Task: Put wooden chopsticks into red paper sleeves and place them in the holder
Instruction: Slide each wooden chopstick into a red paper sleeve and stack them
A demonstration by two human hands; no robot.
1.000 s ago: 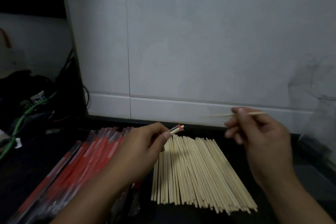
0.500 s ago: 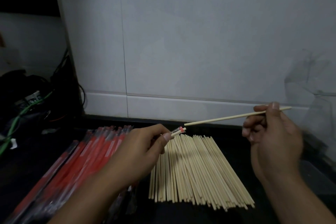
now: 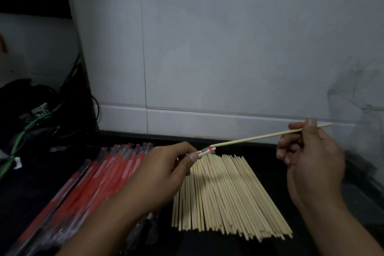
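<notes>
Head view shows me both hands low in the frame over a dark worktop (image 3: 259,247). My left hand (image 3: 158,176), lower centre, has its fingers curled and its thumb pressed down on the open end of a red sleeve (image 3: 207,150); only the sleeve's short tip pokes out past the thumb, with the pale end of one stick already showing in it. The remainder of that sleeve is hidden under the hand, so I cannot tell how far it runs.

My right hand (image 3: 311,158), at the right of the frame, pinches a single chopstick (image 3: 259,137) between thumb and fingertips near its far end, the other fingers loosely curled beneath. The stick slants down to the left and its tip meets the sleeve mouth; whether it has gone inside or only touches the rim is hard to make out at this sharpness.

Below and between the hands lies a fanned pile of bare chopsticks (image 3: 224,199), flat on the worktop. At lower left sits a stack of red sleeves (image 3: 93,181), partly covered by my left forearm and cut off by the frame's bottom edge. A white tiled wall (image 3: 228,48) fills the upper frame. At far left a dark tangle of cables (image 3: 27,131), one green, is too dim to read.
</notes>
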